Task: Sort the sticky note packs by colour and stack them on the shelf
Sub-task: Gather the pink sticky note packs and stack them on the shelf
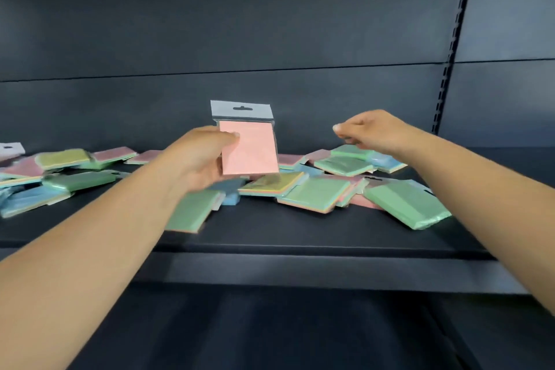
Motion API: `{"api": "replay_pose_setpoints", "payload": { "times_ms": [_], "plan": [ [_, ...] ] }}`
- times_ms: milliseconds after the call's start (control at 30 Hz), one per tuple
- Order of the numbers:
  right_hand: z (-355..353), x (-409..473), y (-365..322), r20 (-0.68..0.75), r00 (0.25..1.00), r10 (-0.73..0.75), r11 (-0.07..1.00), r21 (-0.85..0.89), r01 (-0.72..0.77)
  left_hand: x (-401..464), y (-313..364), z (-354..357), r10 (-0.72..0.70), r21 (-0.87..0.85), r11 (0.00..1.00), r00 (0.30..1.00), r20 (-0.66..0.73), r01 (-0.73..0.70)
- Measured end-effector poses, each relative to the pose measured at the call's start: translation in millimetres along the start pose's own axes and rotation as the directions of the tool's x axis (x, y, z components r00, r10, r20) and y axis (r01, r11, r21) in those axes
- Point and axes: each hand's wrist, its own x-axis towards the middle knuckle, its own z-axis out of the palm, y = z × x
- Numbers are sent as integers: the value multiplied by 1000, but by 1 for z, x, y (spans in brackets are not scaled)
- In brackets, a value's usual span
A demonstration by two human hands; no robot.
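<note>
Above the dark shelf (300, 231), the left hand (199, 156) is holding a pink pack (249, 147) upright by its left edge, thumb lying across the front face and fingers hidden behind it, so the coloured face and the grey hanging header are turning toward the camera; that hold looks chosen to let the colour be read before the pack is assigned to a pile. To the right of the pink pack, the right hand (371, 132) is hovering over the back of the shelf with its fingers curled downward, and whether it is pinching anything is not something I can tell, since the fingertips are blurred against the green packs (345, 164) lying beneath them. Below and to both sides of the pink pack, the remaining packs are lying flat and overlapping in a loose scatter, greens, blues, pinks and a yellowish one mixed together, among them a large green pack (407, 204) tilting near the shelf's front right. Nothing is forming a tidy single-colour stack yet, so the sorting appears to be at an early stage, with the pink pack probably serving as the start of its own pile.
</note>
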Motion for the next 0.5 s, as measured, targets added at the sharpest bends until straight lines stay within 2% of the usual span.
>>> {"api": "replay_pose_setpoints", "payload": {
  "times_ms": [100,233,300,400,500],
  "plan": [
    [1,21,5,73,997,8,973,-233,9,27,1,10,12,24,1000,999,53,-13],
    [17,44,18,298,951,80,933,-359,33,57,-5,20,-11,67,998,995,102,4],
    [20,51,26,356,925,135,905,-423,31,68,-9,23,-18,59,998,993,114,12],
    [15,50,31,340,921,190,897,-442,-22,78,-15,25,-30,8,1000,996,86,30],
    [11,59,33,294,933,208,835,-550,-13,84,-18,27,-10,7,1000,997,83,9]
  ]
}}
